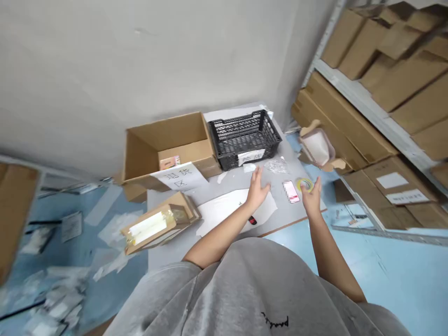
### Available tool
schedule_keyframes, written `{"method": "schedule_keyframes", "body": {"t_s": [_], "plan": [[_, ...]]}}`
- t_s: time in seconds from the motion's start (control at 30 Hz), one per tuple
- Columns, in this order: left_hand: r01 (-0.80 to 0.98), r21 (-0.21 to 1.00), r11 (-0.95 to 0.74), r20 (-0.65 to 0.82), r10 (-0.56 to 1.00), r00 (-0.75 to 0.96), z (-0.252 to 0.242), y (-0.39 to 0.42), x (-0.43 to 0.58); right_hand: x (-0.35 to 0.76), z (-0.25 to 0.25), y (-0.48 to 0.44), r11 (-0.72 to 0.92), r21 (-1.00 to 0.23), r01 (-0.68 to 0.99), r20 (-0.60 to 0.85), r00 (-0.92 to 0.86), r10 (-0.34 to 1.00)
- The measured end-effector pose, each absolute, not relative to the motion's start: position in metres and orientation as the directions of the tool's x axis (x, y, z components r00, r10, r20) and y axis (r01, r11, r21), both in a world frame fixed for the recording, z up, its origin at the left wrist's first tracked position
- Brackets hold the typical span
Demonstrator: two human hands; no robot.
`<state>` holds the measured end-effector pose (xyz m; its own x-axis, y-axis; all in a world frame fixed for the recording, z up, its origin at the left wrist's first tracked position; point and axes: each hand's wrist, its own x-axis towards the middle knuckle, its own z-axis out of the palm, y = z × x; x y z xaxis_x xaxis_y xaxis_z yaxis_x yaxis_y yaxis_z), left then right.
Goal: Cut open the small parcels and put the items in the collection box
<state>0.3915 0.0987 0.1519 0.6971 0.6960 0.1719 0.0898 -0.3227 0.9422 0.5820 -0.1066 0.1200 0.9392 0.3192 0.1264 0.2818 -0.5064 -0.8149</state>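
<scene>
Over the table (163,252), my left hand (258,190) is held with its fingers stretched out and nothing in it. Beneath it lies a flat white sheet or bag (219,207), partly covered by my forearm. A small red and black object (252,220) rests on the white piece, close to my left wrist. My right hand (311,199) is open at the table's right edge, its thumb and fingers apart. Just behind its thumb is a yellow tape roll (300,181). Between my hands lies a phone (291,192) with a pinkish screen. Crumpled clear plastic (276,165) sits beyond it.
A black plastic crate (241,135) and an open cardboard box (142,151) with a small packet inside stand against the wall. A taped carton (182,205) lies at the left. Shelves of cartons (395,84) rise at right. Packing scraps (66,298) litter the floor at left.
</scene>
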Motion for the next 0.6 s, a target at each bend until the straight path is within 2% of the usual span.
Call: {"method": "schedule_keyframes", "body": {"t_s": [0.1, 0.2, 0.27, 0.33, 0.4, 0.43, 0.5, 0.53, 0.6], "plan": [[0.181, 0.908, -0.378, 0.175, 0.735, 0.656, 0.138, 0.086, 0.296, 0.521, 0.089, -0.066, -0.428, -0.865, 0.264, 0.008, 0.858, 0.514], [0.356, 0.883, -0.306, 0.134, 0.891, 0.434, 0.134, 0.084, 0.2, 0.444, 0.066, -0.011, -0.334, -0.918, 0.214, -0.144, 0.605, 0.783], [0.475, 0.851, -0.222, 0.133, 0.968, 0.214, 0.136, 0.093, 0.142, 0.393, 0.058, 0.027, -0.29, -0.947, 0.141, -0.219, 0.377, 0.9], [0.572, 0.809, -0.131, 0.205, 0.977, -0.066, 0.137, 0.108, 0.085, 0.344, 0.055, 0.062, -0.276, -0.957, 0.091, -0.257, 0.182, 0.949], [0.609, 0.793, 0.0, 0.293, 0.877, -0.381, 0.134, 0.127, 0.026, 0.298, 0.053, 0.094, -0.281, -0.957, 0.078, -0.279, 0.035, 0.96], [0.593, 0.8, 0.089, 0.289, 0.809, -0.512, 0.13, 0.138, -0.003, 0.275, 0.053, 0.109, -0.286, -0.955, 0.081, -0.289, -0.025, 0.957], [0.473, 0.838, 0.272, 0.142, 0.728, -0.67, 0.12, 0.158, -0.053, 0.233, 0.053, 0.134, -0.3, -0.95, 0.091, -0.309, -0.11, 0.945], [0.391, 0.858, 0.332, 0.009, 0.753, -0.658, 0.114, 0.168, -0.072, 0.214, 0.054, 0.145, -0.31, -0.946, 0.094, -0.321, -0.134, 0.938], [0.255, 0.889, 0.38, -0.203, 0.826, -0.525, 0.105, 0.182, -0.096, 0.184, 0.057, 0.159, -0.335, -0.938, 0.09, -0.346, -0.164, 0.924]]}}
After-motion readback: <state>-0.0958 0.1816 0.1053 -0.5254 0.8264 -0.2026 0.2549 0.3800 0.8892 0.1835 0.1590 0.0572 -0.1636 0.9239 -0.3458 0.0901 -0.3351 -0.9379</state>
